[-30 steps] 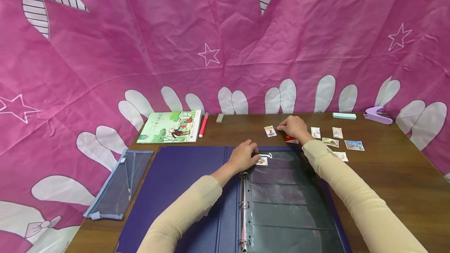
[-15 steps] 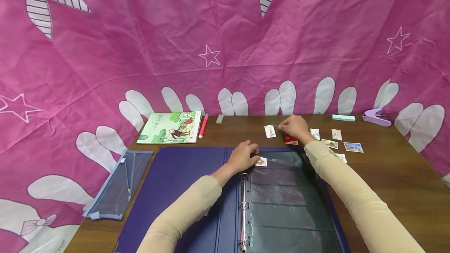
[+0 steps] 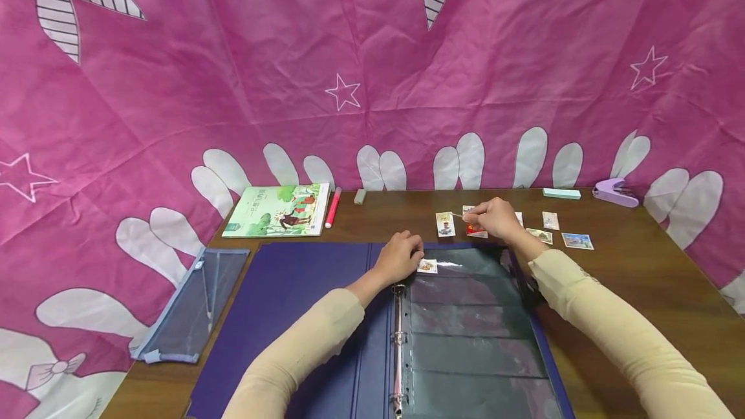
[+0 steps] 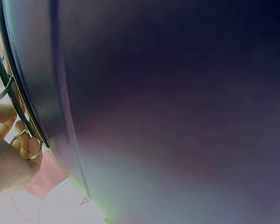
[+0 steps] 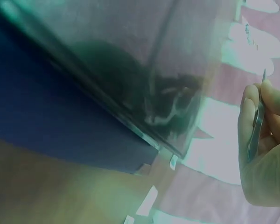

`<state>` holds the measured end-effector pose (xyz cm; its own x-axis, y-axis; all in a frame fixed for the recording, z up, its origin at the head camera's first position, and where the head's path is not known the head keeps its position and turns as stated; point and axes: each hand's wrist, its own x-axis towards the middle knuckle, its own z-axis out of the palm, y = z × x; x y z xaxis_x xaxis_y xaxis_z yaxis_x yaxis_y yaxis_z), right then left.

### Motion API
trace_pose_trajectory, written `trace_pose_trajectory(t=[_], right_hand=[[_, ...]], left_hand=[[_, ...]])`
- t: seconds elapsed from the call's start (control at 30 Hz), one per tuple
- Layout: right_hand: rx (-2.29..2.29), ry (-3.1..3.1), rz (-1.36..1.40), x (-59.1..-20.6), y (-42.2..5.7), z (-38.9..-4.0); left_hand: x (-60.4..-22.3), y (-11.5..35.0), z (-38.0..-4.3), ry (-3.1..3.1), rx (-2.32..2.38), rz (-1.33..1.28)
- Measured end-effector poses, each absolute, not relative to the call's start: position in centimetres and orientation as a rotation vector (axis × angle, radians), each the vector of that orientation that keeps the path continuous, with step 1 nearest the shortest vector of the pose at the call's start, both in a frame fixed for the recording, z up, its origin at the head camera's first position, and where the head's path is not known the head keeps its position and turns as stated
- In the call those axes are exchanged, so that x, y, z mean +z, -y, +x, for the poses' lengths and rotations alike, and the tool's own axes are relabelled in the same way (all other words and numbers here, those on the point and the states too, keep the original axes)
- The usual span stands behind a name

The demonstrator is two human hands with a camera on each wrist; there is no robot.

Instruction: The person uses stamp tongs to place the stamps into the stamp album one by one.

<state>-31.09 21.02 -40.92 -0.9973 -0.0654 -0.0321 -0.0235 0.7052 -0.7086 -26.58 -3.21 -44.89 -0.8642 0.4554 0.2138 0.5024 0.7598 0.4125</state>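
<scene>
Between its thumb and fingers my right hand pinches metal tweezers. At their tip is a small stamp, just beyond the top edge of the album page. My left hand grips the upper inner corner of the pocket page with curled fingers, close to the binder rings. Beside its fingertips another stamp sits at the top pocket. The page lies in the open dark blue binder. A red stamp lies partly under my right hand.
Several loose stamps, among them a blue one, lie right of my right hand. Behind are a mint-coloured box, a purple hole punch, an eraser, a red marker and a book. A mesh pouch lies left.
My right hand and the tweezers have moved slightly right and nearer, and the stamp at their tip has come toward the binder. Another stamp now shows behind the red one. My left hand stays put.
</scene>
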Motion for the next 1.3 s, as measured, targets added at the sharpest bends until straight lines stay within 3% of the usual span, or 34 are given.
trace_pose_trajectory(t=[0.7, 1.3], right_hand=[[-1.019, -2.835, -0.164, -42.5, -21.5, -27.5], [-1.087, -2.672, -0.363, -42.6, -22.3, -28.9]], left_hand=[[-44.6, 3.1, -26.6, 2.867, -0.734, -0.775], [-44.6, 3.2, -26.7, 2.889, -0.699, -0.75]])
